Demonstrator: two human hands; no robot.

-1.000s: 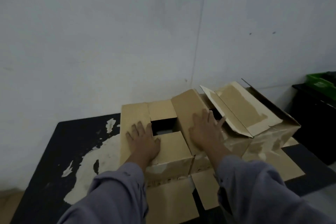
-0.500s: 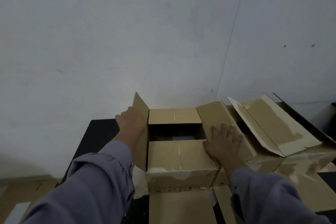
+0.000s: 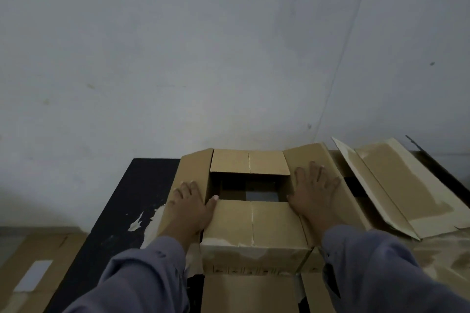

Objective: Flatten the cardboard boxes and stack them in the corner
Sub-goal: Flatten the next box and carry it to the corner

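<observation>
A brown cardboard box (image 3: pixel 254 226) stands on a black table (image 3: pixel 132 206) against the wall, its top partly folded with a dark square gap in the middle. My left hand (image 3: pixel 190 207) lies flat on the box's left flap, fingers straight, thumb at the edge of the gap. On the right flap my right hand (image 3: pixel 314 192) presses down with spread fingers. A second, larger box (image 3: pixel 396 190) with a raised flap sits directly to the right, touching the first.
Flat cardboard (image 3: pixel 249 292) lies under the box at the front edge. Another flattened piece with a white label (image 3: pixel 33 272) rests on the floor at lower left. The table's black surface is chipped white near the box. A pale wall stands close behind.
My left hand pushed the upright left flap down and now lies flat on it. My right hand stayed on the right flap. The view has shifted slightly left.
</observation>
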